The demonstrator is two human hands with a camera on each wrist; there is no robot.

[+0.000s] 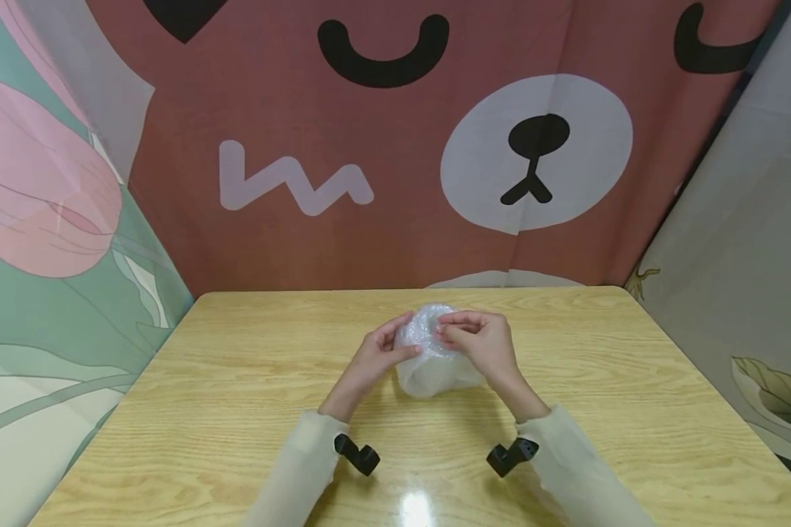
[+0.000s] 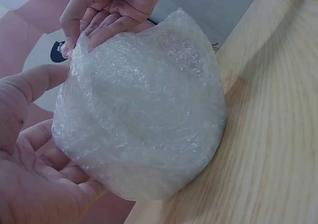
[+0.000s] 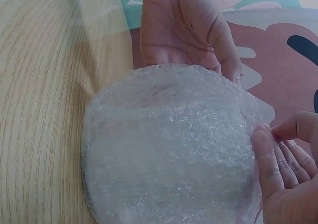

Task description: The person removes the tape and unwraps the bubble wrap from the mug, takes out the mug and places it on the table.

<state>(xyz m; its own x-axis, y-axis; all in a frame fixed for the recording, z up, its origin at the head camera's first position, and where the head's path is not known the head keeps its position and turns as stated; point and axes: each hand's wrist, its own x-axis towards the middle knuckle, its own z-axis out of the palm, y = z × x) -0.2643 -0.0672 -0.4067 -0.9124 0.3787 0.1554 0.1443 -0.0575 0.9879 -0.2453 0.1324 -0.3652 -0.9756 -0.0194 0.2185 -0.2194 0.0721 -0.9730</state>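
Here, we see the right hand (image 1: pixel 491 344) pinching the edge of a clear, rounded bundle of crinkled plastic wrap (image 1: pixel 428 375), while the left hand (image 1: pixel 365 362) holds its other side between thumb and fingers. So the bundle sits between the fingers of both hands. If the right fingers pull too hard, we judge, the thin film could tear; if the left grip loosens, the bundle could slip. Below the fingers we have a yellowish wood-grain table (image 1: pixel 237 410); beyond them hangs a red-brown cloth (image 1: pixel 303 252) printed with a cartoon animal.
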